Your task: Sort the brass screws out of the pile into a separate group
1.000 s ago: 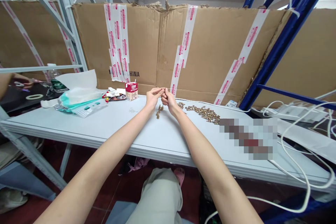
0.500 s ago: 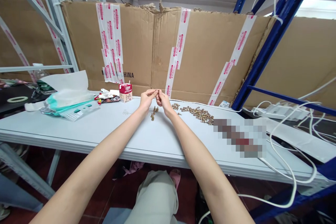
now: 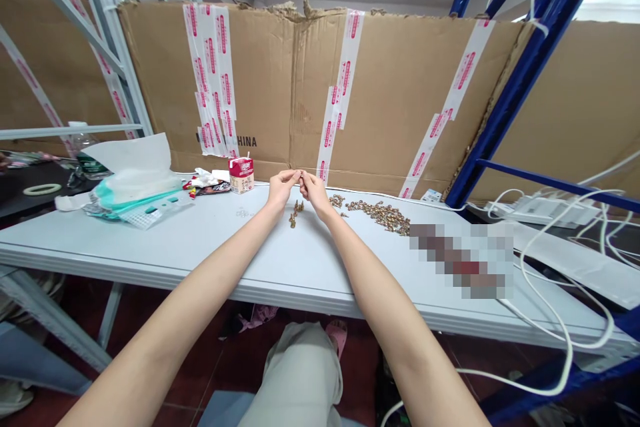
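Note:
My left hand [image 3: 282, 188] and my right hand [image 3: 313, 189] meet above the back middle of the grey table [image 3: 210, 247], fingertips pinched together. Something small, too tiny to make out, is between the fingertips. Just below my hands stands a small group of brass-coloured metal pieces [image 3: 294, 217]. To the right of my right hand, a larger pile of similar small pieces [image 3: 385, 216] spreads over the table, with a smaller cluster [image 3: 337, 201] close to the hand. Faint clear bits [image 3: 244, 213] lie left of my left hand.
A red and white drink carton [image 3: 241, 175] stands at the back left, beside wrappers [image 3: 213, 182] and teal plastic packaging [image 3: 120, 197]. Cardboard [image 3: 270, 93] walls the back. White cables [image 3: 563, 340] loop at the right, near a blurred patch [image 3: 460, 263] and blue frame [image 3: 520, 80].
The view has shifted slightly. My hands stay together at the same place, with the fingertips only slightly changed.

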A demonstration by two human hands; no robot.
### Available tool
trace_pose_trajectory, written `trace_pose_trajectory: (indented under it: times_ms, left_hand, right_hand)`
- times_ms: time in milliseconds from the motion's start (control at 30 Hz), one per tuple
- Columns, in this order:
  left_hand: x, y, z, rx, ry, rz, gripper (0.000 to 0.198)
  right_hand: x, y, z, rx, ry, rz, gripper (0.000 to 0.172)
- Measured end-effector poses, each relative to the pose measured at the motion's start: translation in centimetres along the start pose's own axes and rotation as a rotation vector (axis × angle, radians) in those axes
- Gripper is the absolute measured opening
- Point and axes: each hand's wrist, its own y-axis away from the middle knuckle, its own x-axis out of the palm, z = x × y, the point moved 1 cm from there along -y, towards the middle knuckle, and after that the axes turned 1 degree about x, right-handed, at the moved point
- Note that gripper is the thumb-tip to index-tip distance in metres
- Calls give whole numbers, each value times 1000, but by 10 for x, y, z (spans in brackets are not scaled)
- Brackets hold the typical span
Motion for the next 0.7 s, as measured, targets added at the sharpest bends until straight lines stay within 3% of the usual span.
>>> trace_pose_trajectory:
  times_ms: [133, 333, 433, 600, 700]
  left_hand:
    - [-1, 0, 1, -30, -2, 12, 22]
    - [-2, -2, 4, -16, 3, -29, 25]
    - [-1, -2, 4, 22, -29, 4, 22]
    - [-1, -1, 0, 46, -73, -1, 20]
    - [-1, 0, -1, 14, -64, -20, 19]
  right_hand:
    - [0, -1, 0, 53, -45, 22, 38]
    - [-2, -3, -5, -120, 109, -76, 34]
    - [1, -3, -7, -109, 58, -101, 37]
    - [1, -3, -5, 8, -105, 24, 39]
    - [-2, 0, -2, -13, -89, 43, 38]
